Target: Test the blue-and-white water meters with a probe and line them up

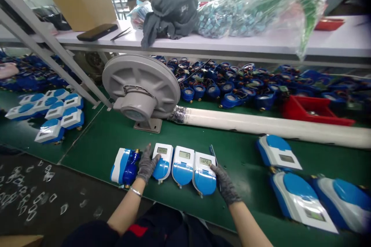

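Note:
Three white-and-blue water meters with small displays stand side by side on the green bench. My left hand (147,163), in a grey glove, grips the side of the left meter (162,164), thumb on its front edge. In the middle is another meter (182,165). My right hand (227,184), also gloved, closes on the outer side of the right meter (205,173), its thumb near the display. A thin flat strip (213,151) shows between that hand and the meter; whether it is held I cannot tell. Left of my left hand, a meter (124,166) lies on its side.
A grey blower (142,85) with a long white pipe (232,119) stands behind the meters. More meters lie right (304,197) and far left (52,112). Behind the pipe are a red bin (315,110) and many blue meter bodies (228,85). A shelf (255,46) overhangs them.

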Motion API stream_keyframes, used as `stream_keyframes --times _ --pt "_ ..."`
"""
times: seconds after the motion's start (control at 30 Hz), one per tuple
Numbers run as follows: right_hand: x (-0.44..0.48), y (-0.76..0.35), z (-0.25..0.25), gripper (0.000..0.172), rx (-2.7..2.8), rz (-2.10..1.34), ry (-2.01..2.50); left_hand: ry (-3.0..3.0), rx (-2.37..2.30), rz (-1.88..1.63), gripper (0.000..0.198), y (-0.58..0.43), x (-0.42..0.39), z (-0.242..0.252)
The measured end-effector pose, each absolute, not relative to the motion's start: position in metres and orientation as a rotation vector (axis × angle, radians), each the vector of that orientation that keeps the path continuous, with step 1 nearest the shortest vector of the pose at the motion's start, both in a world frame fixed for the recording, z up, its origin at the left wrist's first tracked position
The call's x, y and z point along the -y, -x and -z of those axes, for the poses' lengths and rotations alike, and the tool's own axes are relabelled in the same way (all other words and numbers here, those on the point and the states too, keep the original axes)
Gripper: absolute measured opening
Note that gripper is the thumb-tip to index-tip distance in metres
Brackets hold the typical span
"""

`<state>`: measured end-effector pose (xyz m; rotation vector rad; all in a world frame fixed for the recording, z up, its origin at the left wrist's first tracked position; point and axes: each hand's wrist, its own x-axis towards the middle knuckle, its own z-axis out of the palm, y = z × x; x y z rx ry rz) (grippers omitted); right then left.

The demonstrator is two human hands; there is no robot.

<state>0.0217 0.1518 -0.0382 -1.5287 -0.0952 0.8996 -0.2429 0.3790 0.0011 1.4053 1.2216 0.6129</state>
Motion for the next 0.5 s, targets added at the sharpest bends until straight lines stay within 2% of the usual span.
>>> stream_keyframes --times 0.07,0.17,0.33,0.43,0.5 --pt "-0.154 -0.019 0.036 0.036 0.086 -0.852 1.535 -1.244 -1.144 -0.541 0.058 0.232 -0.373 -0.001" --pt "-0.155 -0.018 0.030 0.043 0.136 -0.822 1.539 -1.229 -1.097 -0.537 0.064 0.215 -0.365 -0.003" --pt "-0.156 -0.020 0.021 0.053 0.131 -0.878 1.586 -1.592 -1.131 -0.623 0.050 0.237 -0.382 -0.016" --pt "-0.155 -0.022 0.024 0.051 0.096 -0.909 1.587 -1.603 -1.561 -0.770 0.047 0.290 -0.418 -0.022" --pt "-0.152 -0.024 0.029 0.046 0.069 -0.923 1.578 -1.392 -1.809 -0.708 0.043 0.327 -0.440 -0.023"
